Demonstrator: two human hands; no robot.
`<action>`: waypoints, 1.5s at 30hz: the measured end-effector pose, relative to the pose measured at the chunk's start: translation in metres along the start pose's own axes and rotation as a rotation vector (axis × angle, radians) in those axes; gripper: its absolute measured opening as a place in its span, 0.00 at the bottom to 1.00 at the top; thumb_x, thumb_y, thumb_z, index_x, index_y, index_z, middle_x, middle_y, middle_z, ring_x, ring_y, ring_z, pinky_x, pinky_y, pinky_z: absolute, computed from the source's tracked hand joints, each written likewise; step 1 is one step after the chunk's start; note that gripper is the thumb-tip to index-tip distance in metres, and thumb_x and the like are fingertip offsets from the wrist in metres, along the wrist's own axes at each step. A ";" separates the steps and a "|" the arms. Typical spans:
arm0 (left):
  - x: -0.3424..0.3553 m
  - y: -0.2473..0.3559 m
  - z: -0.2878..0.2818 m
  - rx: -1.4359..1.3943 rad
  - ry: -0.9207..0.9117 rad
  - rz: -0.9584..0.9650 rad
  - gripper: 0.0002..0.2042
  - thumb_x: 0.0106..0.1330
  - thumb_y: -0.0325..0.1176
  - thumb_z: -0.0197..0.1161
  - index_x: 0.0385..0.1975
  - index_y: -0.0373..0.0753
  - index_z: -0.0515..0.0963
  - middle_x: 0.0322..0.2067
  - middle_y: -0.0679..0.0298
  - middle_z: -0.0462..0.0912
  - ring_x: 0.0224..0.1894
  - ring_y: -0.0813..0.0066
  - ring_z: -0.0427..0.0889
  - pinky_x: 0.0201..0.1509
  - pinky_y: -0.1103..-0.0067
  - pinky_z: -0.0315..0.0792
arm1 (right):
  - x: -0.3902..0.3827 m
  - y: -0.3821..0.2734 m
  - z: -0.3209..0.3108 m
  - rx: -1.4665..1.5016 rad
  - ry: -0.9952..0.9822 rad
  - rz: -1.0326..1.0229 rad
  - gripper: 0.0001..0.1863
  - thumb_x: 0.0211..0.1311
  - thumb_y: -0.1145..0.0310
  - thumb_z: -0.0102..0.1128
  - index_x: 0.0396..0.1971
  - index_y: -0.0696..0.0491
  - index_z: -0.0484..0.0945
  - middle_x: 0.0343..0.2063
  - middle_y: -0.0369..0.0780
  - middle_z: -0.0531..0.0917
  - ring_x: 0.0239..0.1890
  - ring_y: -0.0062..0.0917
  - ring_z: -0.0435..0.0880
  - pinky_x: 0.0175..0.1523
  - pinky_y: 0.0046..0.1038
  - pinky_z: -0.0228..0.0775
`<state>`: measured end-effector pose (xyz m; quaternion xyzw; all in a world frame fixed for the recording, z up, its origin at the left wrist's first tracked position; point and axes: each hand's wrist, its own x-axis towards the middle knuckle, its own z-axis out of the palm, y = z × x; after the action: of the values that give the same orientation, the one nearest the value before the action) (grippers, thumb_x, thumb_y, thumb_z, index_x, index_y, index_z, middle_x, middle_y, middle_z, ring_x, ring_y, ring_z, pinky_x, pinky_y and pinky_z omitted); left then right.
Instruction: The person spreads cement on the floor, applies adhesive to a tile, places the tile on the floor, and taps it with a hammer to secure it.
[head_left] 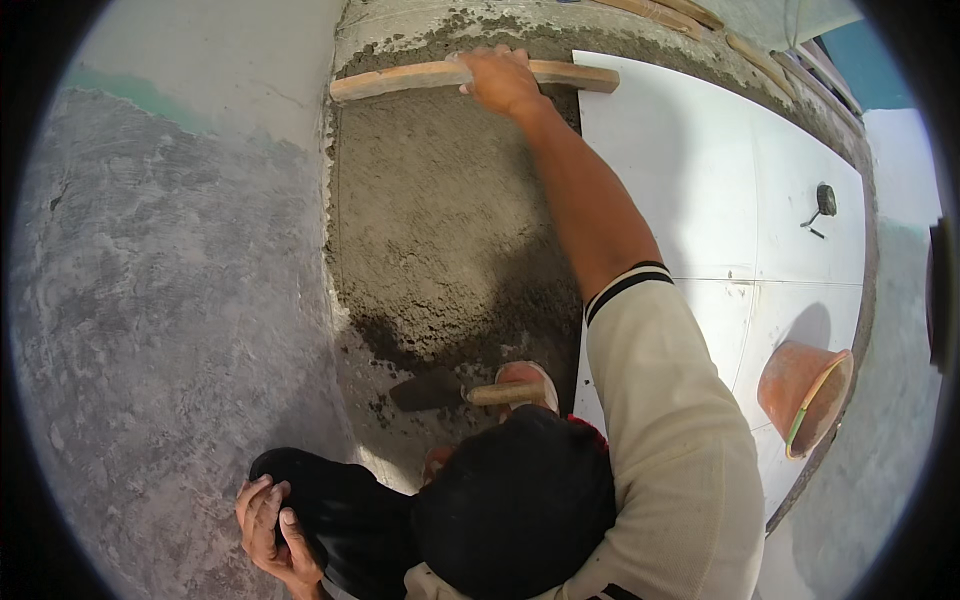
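Note:
My right hand (497, 80) grips a long wooden board (400, 80) from above, near its middle. The board lies across the far end of a bed of wet grey mortar (440, 190), its right end over the edge of a white tile (640, 130). At the lower left, my left hand (270, 530) rests on my black-clothed knee (345, 515), fingers apart and curved over it, holding nothing. A trowel (428, 390) with a wooden handle lies at the near end of the mortar, beside my foot (528, 378).
An orange bucket (785, 385) lies tipped on the white tiles at right. Farther up the tiles is a small dark tool (825, 200) with a short black piece beside it. A grey plastered wall (180, 300) borders the mortar on the left. Wooden strips (760, 65) lie at far right.

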<state>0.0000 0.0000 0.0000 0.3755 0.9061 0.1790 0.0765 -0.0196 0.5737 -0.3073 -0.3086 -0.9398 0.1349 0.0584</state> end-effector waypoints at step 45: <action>-0.027 -0.009 -0.002 -0.057 0.136 0.199 0.14 0.71 0.32 0.59 0.47 0.28 0.86 0.39 0.50 0.90 0.56 0.51 0.84 0.72 0.51 0.64 | -0.259 -0.124 0.014 0.133 0.265 -0.041 0.24 0.62 0.66 0.68 0.60 0.46 0.81 0.43 0.35 0.80 0.49 0.35 0.74 0.54 0.42 0.64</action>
<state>0.0127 -0.0258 -0.0015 0.4482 0.8620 0.2366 0.0077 0.1151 0.3202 -0.2919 -0.2999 -0.9190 0.1537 0.2048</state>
